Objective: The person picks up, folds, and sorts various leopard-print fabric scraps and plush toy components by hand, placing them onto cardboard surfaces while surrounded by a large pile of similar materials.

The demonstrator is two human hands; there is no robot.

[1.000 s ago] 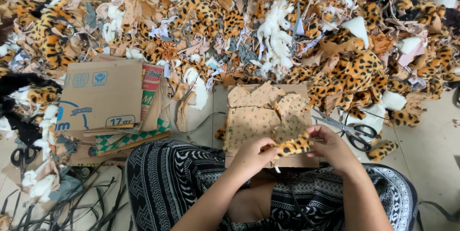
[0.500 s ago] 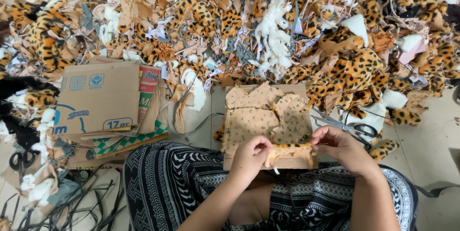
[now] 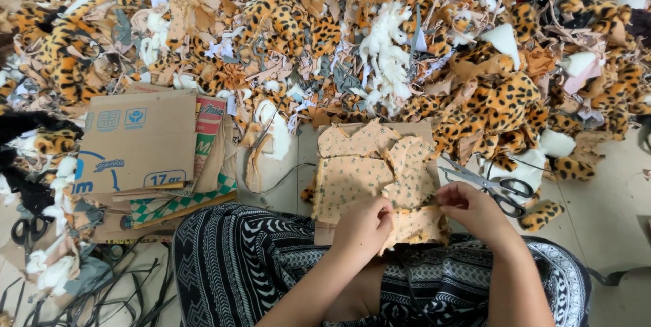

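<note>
My left hand (image 3: 363,224) and my right hand (image 3: 470,206) both pinch a small leopard-print fabric piece (image 3: 415,224), turned so its pale tan backing faces up. It lies on the near edge of a stack of cut tan fabric pieces (image 3: 369,167) on a cardboard board (image 3: 324,233), just beyond my lap in black-and-white patterned trousers (image 3: 237,266). Fingers of both hands are closed on the piece's top edge.
Black-handled scissors (image 3: 498,186) lie right of the board. A big heap of leopard-print plush scraps (image 3: 325,28) and white stuffing (image 3: 386,49) fills the far floor. Flattened cardboard boxes (image 3: 139,140) sit at left, with another pair of scissors (image 3: 27,230) and black strips (image 3: 102,286).
The leopard piece, first held up spotted side showing, has been flipped and laid down on the stack with its tan back up; both hands lowered with it.
</note>
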